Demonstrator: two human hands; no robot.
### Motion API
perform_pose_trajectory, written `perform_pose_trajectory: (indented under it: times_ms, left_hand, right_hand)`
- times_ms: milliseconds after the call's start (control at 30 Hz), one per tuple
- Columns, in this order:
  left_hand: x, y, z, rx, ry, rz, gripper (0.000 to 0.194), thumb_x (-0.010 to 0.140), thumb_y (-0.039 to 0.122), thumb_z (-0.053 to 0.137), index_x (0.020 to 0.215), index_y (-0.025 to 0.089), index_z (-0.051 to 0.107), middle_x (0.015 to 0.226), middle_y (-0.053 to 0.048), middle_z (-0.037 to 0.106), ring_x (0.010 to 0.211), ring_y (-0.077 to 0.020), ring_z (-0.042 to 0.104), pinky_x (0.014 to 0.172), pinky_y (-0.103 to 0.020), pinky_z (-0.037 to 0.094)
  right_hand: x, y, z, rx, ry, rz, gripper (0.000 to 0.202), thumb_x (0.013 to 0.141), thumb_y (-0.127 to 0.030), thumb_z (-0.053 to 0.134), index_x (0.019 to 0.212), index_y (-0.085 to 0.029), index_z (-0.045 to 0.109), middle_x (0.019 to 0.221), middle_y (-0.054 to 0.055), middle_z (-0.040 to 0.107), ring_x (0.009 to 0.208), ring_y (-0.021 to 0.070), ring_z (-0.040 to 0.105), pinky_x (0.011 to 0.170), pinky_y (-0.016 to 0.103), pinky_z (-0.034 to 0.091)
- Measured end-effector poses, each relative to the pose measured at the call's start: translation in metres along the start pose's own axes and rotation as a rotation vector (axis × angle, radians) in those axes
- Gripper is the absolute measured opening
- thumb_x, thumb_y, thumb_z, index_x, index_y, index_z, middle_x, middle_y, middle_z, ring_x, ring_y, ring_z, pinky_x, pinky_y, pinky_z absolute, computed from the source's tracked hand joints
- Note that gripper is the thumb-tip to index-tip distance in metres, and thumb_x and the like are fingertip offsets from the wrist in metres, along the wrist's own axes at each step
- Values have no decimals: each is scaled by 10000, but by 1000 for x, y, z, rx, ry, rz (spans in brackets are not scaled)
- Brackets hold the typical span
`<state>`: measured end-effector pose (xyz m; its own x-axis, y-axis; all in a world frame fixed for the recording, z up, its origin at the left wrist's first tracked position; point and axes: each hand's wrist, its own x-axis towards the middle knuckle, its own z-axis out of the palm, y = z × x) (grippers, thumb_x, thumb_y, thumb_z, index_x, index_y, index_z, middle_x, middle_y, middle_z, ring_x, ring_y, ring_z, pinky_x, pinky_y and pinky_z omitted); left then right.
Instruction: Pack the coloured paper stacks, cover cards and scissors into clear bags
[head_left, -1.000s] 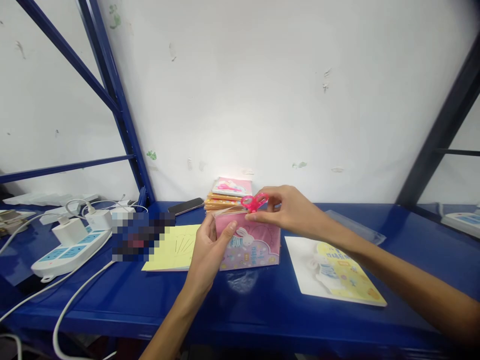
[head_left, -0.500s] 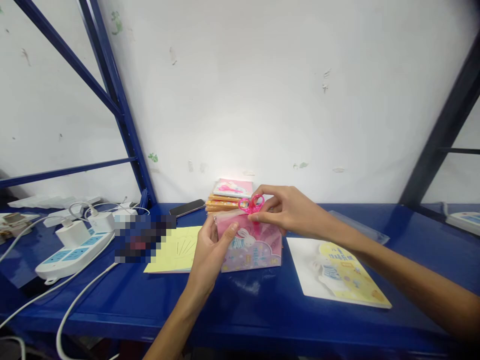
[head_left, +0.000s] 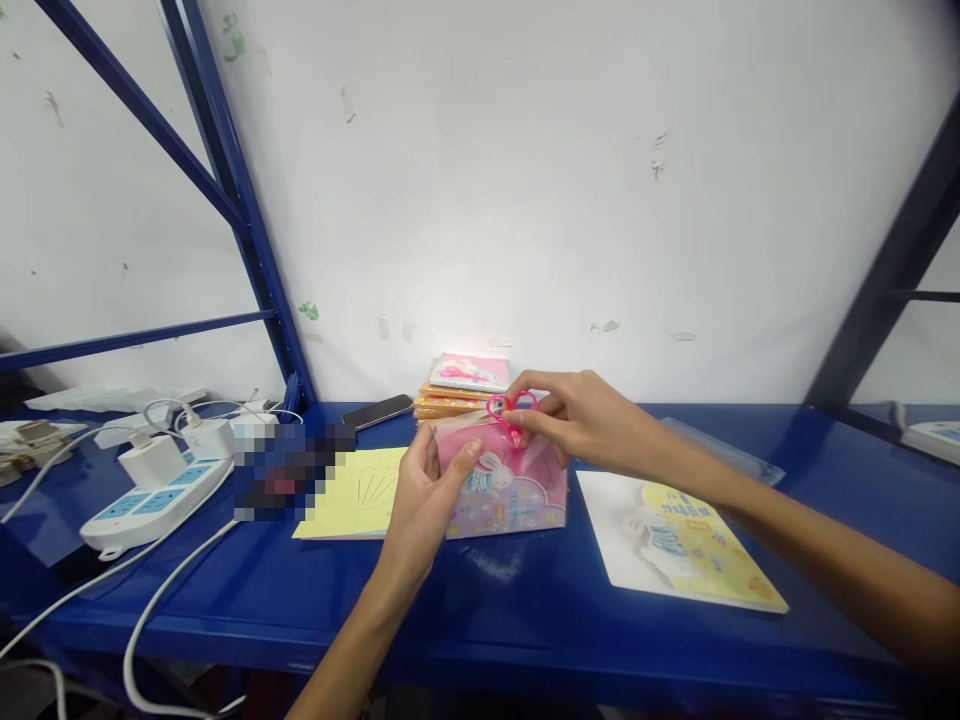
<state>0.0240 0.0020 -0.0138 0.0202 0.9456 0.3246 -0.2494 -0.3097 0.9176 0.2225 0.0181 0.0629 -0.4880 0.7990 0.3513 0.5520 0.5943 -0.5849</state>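
Note:
A pink and lilac booklet with a rabbit picture (head_left: 499,500), in what looks like a clear sleeve, stands tilted on the blue table. My left hand (head_left: 431,485) grips its left side, thumb on the front. Small pink scissors (head_left: 517,412) are pinched in my right hand (head_left: 559,415) at the booklet's upper edge, handle loops up, blades down against the pink cover. To the right lies a white and yellow booklet (head_left: 682,540). Yellow paper with dark lines (head_left: 356,490) is partly hidden behind my left hand.
Behind my hands is a stack of packaged booklets (head_left: 454,400), with a phone (head_left: 377,411) beside it. A clear plastic sleeve (head_left: 724,452) lies at the back right. Left are a white power strip (head_left: 157,505), chargers and cables, and a blurred-out dark item (head_left: 289,475).
The pink scissors have shifted slightly right along the booklet's top and turned a little, their loops now more level. Both hands keep their holds. The whole view has shifted slightly.

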Motion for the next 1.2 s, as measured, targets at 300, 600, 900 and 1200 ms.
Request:
perform_pose_trajectory:
  times_ms: [300, 600, 900, 1200]
  left_hand:
    - [1, -2, -2, -1, -28, 36, 446, 831, 419, 777, 1213, 224, 654, 1287, -100, 720, 1174, -302, 674, 967, -394, 529]
    - [0, 0, 0, -15, -11, 6, 482, 837, 409, 780, 1253, 221, 622, 1290, -96, 714, 1152, -286, 677, 971, -382, 519]
    - [0, -1, -1, 18, -18, 19, 402, 865, 435, 751, 1188, 228, 629, 1287, -85, 719, 1265, -290, 626, 1038, -385, 489]
    - [0, -5, -2, 5, -27, 24, 406, 882, 413, 741, 1222, 230, 614, 1295, -76, 714, 1299, -273, 604, 1096, -403, 447]
  right_hand:
    - [-2, -6, 6, -151, 26, -16, 381, 1001, -502, 517, 784, -213, 638, 612, 5, 686, 463, 116, 523, 499, 276, 340]
    - [-4, -8, 4, -315, 83, -18, 476, 1041, -446, 434, 674, -205, 620, 545, 0, 616, 455, 116, 485, 501, 304, 285]
    - [-7, -4, -8, -147, 17, 149, 267, 1017, -443, 499, 939, -221, 625, 692, -1, 771, 375, 131, 626, 434, 265, 443]
    - [-7, -7, -12, -105, -21, 198, 202, 1035, -408, 457, 1032, -226, 543, 725, 5, 782, 376, 132, 632, 403, 237, 456]
